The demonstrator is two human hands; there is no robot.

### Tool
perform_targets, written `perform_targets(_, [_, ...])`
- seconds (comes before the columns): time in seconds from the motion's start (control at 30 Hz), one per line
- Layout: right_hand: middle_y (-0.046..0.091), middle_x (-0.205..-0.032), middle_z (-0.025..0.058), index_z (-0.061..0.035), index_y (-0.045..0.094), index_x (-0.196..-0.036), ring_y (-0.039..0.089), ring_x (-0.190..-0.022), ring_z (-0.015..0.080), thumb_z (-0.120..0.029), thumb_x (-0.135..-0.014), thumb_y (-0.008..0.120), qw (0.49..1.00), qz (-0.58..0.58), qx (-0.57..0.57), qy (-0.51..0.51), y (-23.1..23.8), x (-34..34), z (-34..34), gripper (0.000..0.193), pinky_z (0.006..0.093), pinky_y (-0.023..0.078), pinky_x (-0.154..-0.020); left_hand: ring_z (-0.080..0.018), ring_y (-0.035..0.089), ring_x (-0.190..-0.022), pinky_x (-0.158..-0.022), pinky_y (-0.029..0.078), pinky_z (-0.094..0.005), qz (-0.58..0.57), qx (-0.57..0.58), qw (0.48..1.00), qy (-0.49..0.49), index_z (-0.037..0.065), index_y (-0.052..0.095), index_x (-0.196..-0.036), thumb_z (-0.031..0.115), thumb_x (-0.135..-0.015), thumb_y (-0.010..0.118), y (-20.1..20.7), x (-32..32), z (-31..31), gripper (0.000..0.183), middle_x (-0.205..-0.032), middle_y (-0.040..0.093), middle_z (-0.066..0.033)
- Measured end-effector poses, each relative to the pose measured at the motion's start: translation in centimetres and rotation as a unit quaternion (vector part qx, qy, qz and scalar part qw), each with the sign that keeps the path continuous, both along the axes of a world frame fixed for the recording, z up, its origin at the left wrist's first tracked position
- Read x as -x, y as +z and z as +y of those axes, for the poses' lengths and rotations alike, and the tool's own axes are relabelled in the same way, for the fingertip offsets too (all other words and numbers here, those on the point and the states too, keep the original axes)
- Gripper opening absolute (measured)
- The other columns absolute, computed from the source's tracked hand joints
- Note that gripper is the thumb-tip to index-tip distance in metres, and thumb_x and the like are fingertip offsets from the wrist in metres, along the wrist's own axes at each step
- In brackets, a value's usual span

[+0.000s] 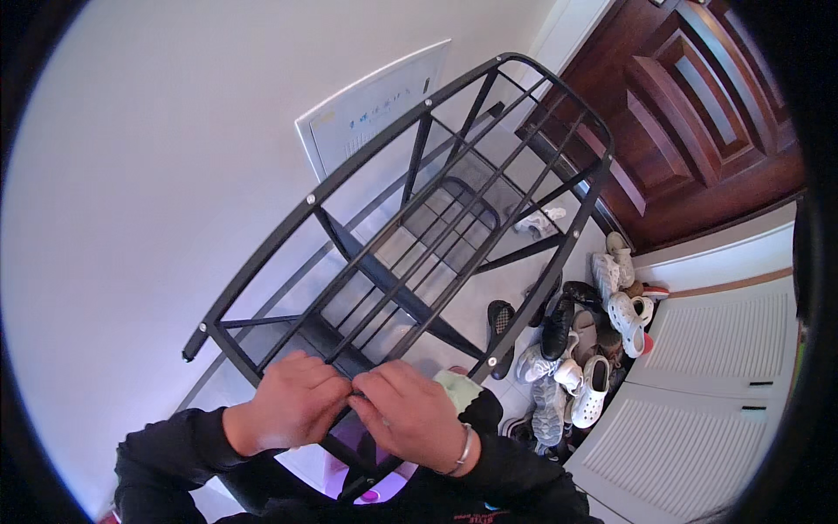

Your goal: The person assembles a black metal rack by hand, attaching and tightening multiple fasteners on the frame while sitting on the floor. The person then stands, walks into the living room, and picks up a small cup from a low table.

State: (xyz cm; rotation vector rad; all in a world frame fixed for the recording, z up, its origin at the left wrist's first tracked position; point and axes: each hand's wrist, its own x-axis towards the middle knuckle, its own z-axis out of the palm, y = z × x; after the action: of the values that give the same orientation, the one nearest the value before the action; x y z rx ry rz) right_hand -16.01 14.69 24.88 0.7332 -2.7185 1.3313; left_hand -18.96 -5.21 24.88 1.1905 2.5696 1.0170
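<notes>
A black metal rack [393, 288] with a rounded far end, long thin bars and silver bolts along its rim stands tilted before me. Both of my hands are at its near end, knuckles up and almost touching. The fingers of my left hand [297, 397] are curled in over the near bars. My right hand [415, 406], with a silver bracelet at the wrist, pinches close beside the left fingertips. Whatever lies between the fingers is hidden or too small to name.
Several shoes [550, 406] are piled on the floor to the right, by a white louvred cabinet [716, 336]. A dark brown panelled door [672, 113] is at the far right. The rack's left rim runs close to a pale wall [157, 175] with a white panel [375, 105].
</notes>
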Motion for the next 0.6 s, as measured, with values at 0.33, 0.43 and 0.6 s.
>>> perform_targets(0.33, [0.064, -0.082, 0.0109, -0.0001, 0.063, -0.091, 0.062, -0.07, 0.023, -0.012, -0.089, 0.063, 0.978, -0.09, 0.159, -0.104, 1.1, 0.0, -0.6, 0.012, 0.0318, 0.049, -0.065, -0.0353, 0.06, -0.074, -0.065, 0.048, -0.0439, -0.081, 0.005, 0.991, 0.106, 0.009, 0.06, -0.083, 0.022, -0.086, 0.056, 2.2, -1.0, 1.0, 0.014, -0.078, 0.062, -0.0129])
perform_targets(0.43, [0.065, -0.085, 0.0024, -0.0002, 0.065, -0.095, 0.059, -0.079, 0.0091, -0.014, -0.092, 0.061, 0.88, -0.305, 0.289, -0.222, 3.9, -0.9, -2.0, 0.015, 0.0259, 0.048, -0.069, -0.0372, 0.061, -0.074, -0.063, 0.048, -0.0462, -0.129, 0.036, 0.968, 0.213, 0.008, 0.06, -0.081, 0.023, -0.088, 0.052, 6.5, -3.1, 1.6, 0.018, -0.077, 0.062, -0.0139])
perform_targets(0.6, [0.063, -0.086, 0.0019, -0.0003, 0.064, -0.094, 0.056, -0.079, 0.0093, -0.015, -0.094, 0.059, 0.816, -0.329, 0.429, -0.205, 12.3, 0.3, -7.5, 0.015, 0.0243, 0.046, -0.073, -0.0386, 0.061, -0.073, -0.062, 0.049, -0.0489, -0.168, -0.058, 0.901, 0.397, 0.008, 0.06, -0.081, 0.023, -0.088, 0.052, 16.6, -7.8, -0.4, 0.019, -0.075, 0.062, -0.0148])
